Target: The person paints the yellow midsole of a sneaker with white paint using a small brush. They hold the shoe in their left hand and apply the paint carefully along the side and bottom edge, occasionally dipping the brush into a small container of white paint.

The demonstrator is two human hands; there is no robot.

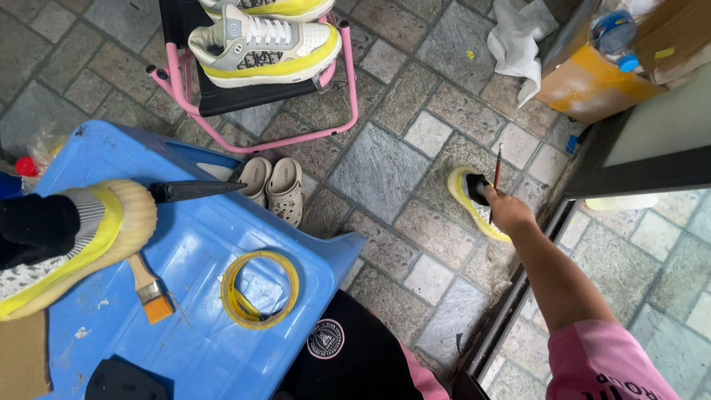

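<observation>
- The right hand (509, 211) reaches out over the stone floor (385, 170) and is closed on a thin red-tipped brush (496, 169) that stands nearly upright, together with a small black object (478, 189).
- Just under that hand lies a yellow shoe sole (468, 204), flat on the floor close to the metal door track (518, 296).
- The left hand is hidden inside a grey and yellow sneaker (70, 241); only a dark sleeve (29, 230) shows, so I cannot tell whether the fingers are spread or closed.
- That sneaker hangs over the left edge of the blue plastic tabletop (192, 252); a dark pointed tool (194, 191) sticks out past its toe.
- On the tabletop, a flat paintbrush (150, 287) lies below the sneaker, and a roll of yellow tape (261, 289) rests near the right edge.
- A pair of beige clogs (272, 185) sits on the floor just beyond the tabletop's far edge.
- A pink folding chair (255, 100) farther back carries another finished sneaker (266, 44).
</observation>
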